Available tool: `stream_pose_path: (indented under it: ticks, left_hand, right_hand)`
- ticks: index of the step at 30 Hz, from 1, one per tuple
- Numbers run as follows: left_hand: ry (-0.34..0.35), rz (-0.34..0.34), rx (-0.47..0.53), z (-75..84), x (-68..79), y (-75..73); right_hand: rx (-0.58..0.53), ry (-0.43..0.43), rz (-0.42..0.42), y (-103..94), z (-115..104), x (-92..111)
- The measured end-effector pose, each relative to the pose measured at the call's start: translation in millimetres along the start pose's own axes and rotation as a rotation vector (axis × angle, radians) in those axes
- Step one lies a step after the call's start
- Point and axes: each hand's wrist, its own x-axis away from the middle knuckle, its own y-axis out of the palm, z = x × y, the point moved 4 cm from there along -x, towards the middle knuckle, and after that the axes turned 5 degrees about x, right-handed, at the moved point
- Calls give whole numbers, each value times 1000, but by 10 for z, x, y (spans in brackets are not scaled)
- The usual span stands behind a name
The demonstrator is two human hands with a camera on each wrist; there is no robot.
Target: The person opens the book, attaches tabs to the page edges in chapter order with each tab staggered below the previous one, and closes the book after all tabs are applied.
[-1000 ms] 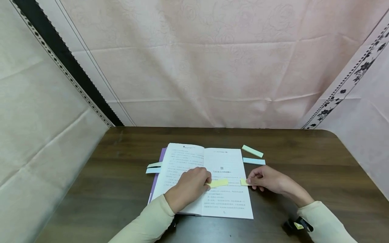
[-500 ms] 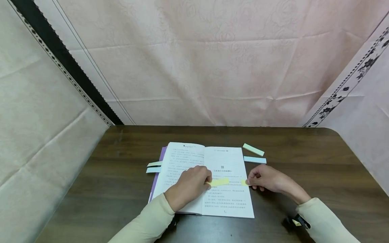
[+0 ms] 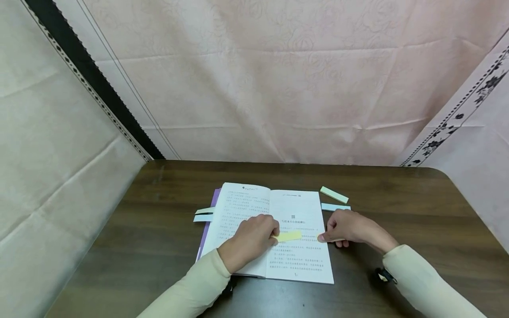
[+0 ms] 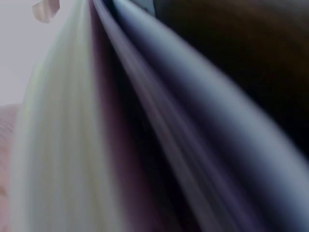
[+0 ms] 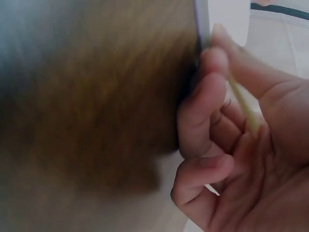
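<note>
An open book with printed pages and a purple cover edge lies on the table. Over its middle, my left hand has curled fingers holding a yellow sticky strip, whose free end points right across the right page. My right hand is at that page's outer edge, thumb over the paper. Between its thumb and index finger it pinches another yellow strip, seen nearly edge-on in the right wrist view. Blurred page edges fill much of the left wrist view.
A green strip and a blue strip stick out at the book's upper right. On the left side, pale green and light blue strips protrude. The dark wooden table meets a pale cloth behind.
My right hand has turned and edged slightly left onto the page, so its yellow strip, flat before, now shows as a thin sliver. My left hand stays on the book.
</note>
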Motion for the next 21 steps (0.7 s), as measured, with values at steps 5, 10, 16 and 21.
stream_pose_path:
  ticks: [5, 10, 16, 21]
  left_hand:
    - [-1, -4, -7, -9, -3, -1]
    - [8, 8, -24, 3, 1, -3]
    - [25, 14, -54, 23, 19, 16]
    - [18, 25, -45, 4, 32, 13]
  right_hand:
    - [51, 30, -17, -8, 0, -63]
    - [32, 29, -9, -16, 18, -37]
    - [-12, -3, -46, -18, 41, -13]
    - [-51, -22, -67, -27, 45, -29]
